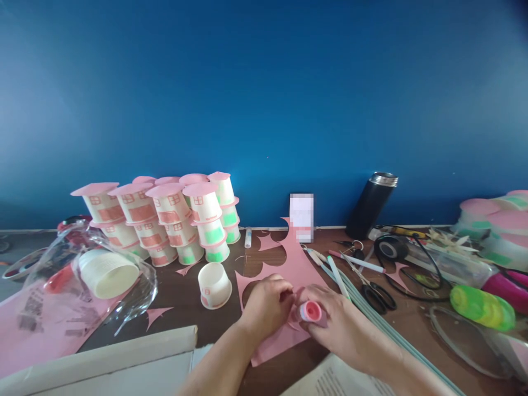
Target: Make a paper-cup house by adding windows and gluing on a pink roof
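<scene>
My right hand is closed around a glue stick, a short pale tube whose pink-red round end faces me. My left hand is closed just beside it, fingers curled in; what they pinch is hidden. Both hands are over a pink paper sheet with round pieces cut out of its edges. To the left of my left hand, a white paper cup with a red window drawn on it stands upside down. Farther left, similar cups stand stacked in columns with pink paper discs on and between them.
A clear plastic bag with nested cups lies at left, above a cardboard box edge. To the right are markers, black-handled scissors, a grey cable bundle, a black flask and a yellow-green bottle. A blue wall stands behind.
</scene>
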